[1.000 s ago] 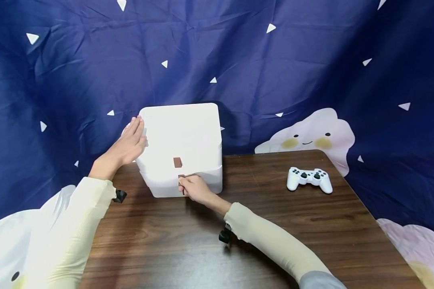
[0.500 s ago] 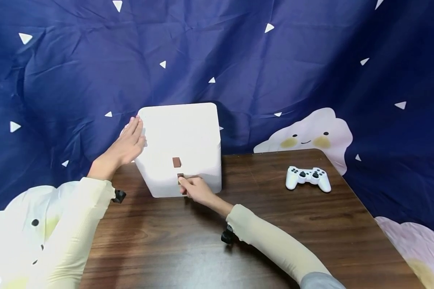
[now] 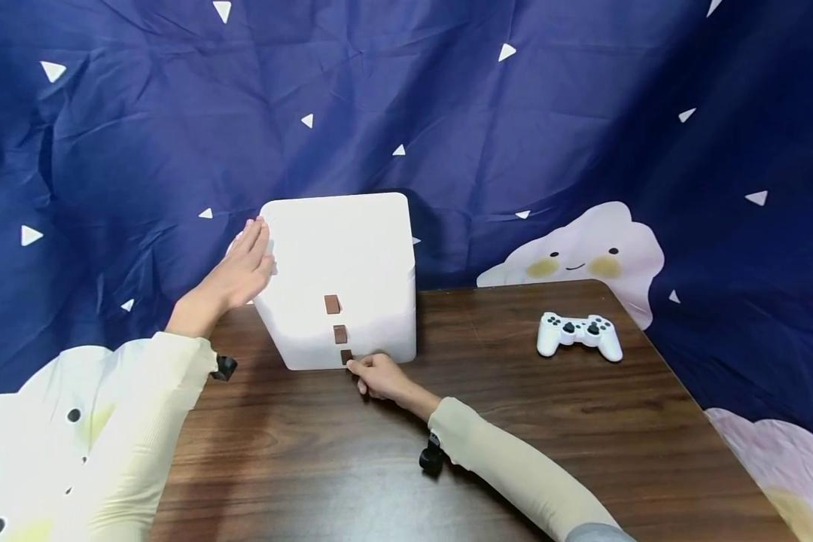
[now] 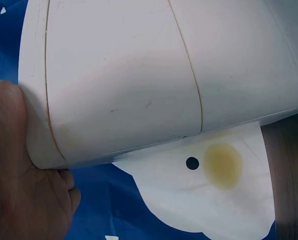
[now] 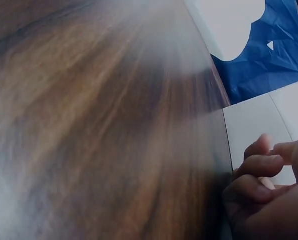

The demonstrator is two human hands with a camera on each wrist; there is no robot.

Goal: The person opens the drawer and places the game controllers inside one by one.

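Note:
A white box with drawers point(image 3: 339, 248) stands at the back of the table, its drawer seams showing in the left wrist view. Three brown pull tabs run down its front: the top one point(image 3: 332, 304), the middle one point(image 3: 340, 334) and the lowest one point(image 3: 346, 357). My left hand point(image 3: 244, 263) lies with straight fingers against the box's upper left side; in the left wrist view, that hand point(image 4: 29, 185) is at the box's end. My right hand point(image 3: 382, 376) pinches the lowest tab with thumb and forefinger. Its other fingers are curled in the right wrist view.
A white game controller point(image 3: 579, 336) lies on the right part of the brown wooden table point(image 3: 488, 354). Behind the table hangs a blue cloth point(image 3: 447, 98) with white triangles and cloud faces.
The middle drawer, sticking out slightly a second ago, is now flush with the front. My right hand has moved down from the middle tab to the lowest one. The left hand has stayed put.

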